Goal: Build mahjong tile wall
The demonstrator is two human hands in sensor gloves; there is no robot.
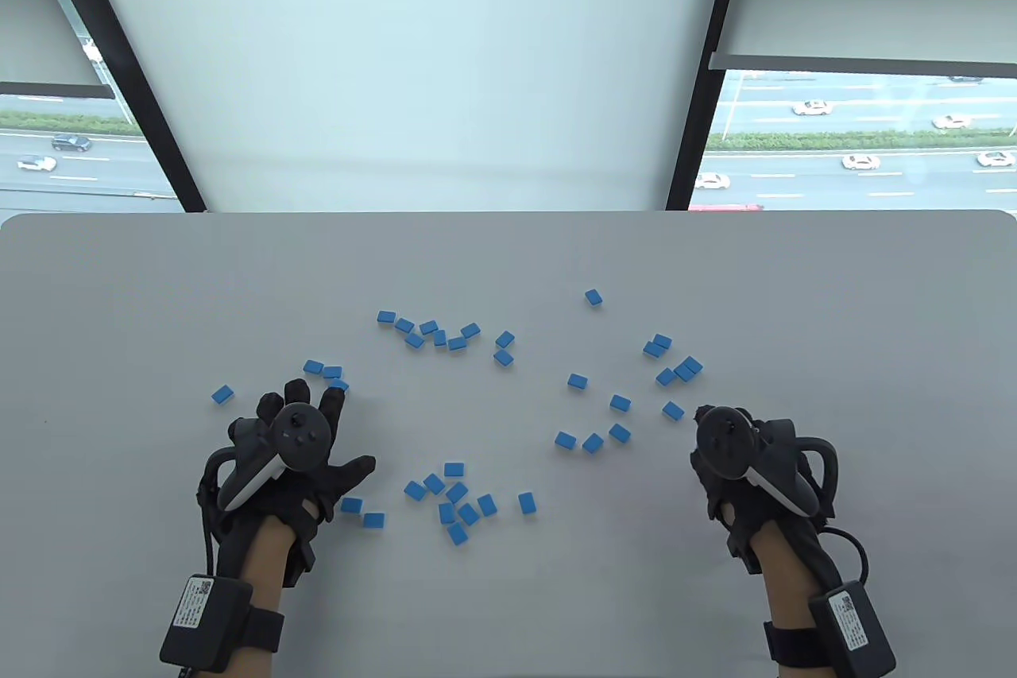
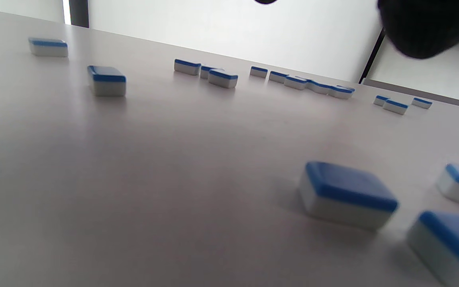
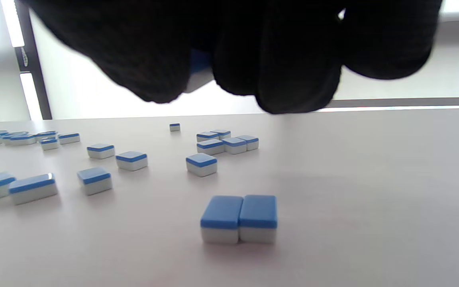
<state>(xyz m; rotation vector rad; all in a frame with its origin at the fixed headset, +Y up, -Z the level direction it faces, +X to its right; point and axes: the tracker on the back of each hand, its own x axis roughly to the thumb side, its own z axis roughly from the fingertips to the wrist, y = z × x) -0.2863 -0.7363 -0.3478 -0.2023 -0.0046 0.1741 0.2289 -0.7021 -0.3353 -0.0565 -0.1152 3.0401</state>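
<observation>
Grey table (image 1: 508, 614) — blue-backed tiles (image 1: 457, 499), no markings legible.

On the table (image 1: 119, 296), mahjong tiles (image 1: 457, 499) are scattered in loose groups around a central bare patch, with one cluster lying at the near middle, a row (image 1: 429, 332) set behind it toward the far edge, and a lone tile (image 1: 593, 297) placed farthest back. To the right of the near cluster, more tiles are spread toward the right hand (image 1: 755, 463), beneath which, in the right wrist view, two tiles (image 3: 239, 218) are laid touching side by side. The left hand (image 1: 290, 447) is found to the left of the near cluster, with a single tile (image 1: 222, 394) lying just left of it and three tiles (image 1: 327, 374) at its fingertips.
</observation>
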